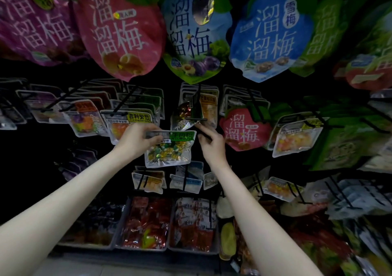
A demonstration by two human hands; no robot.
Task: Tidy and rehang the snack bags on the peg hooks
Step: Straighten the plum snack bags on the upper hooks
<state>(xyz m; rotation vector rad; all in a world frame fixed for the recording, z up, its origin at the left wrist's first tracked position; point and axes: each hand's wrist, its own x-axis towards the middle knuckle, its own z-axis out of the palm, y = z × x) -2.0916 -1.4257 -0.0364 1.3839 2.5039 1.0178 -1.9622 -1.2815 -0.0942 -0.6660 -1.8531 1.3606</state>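
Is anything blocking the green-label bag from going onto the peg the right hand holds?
Nothing visible. The left hand holds the green-label bag beside the peg gripped by the right hand, with open gap between them.

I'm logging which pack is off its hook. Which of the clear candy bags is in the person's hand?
The green-labelled clear bag, gripped at its top edge by the left hand; the other clear bags hang on pegs.

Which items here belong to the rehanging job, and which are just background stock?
In the job: left hand gripping the green-label snack bag; right hand on the peg hook.
Background: pink plum bag, blue plum bag, floor bins.
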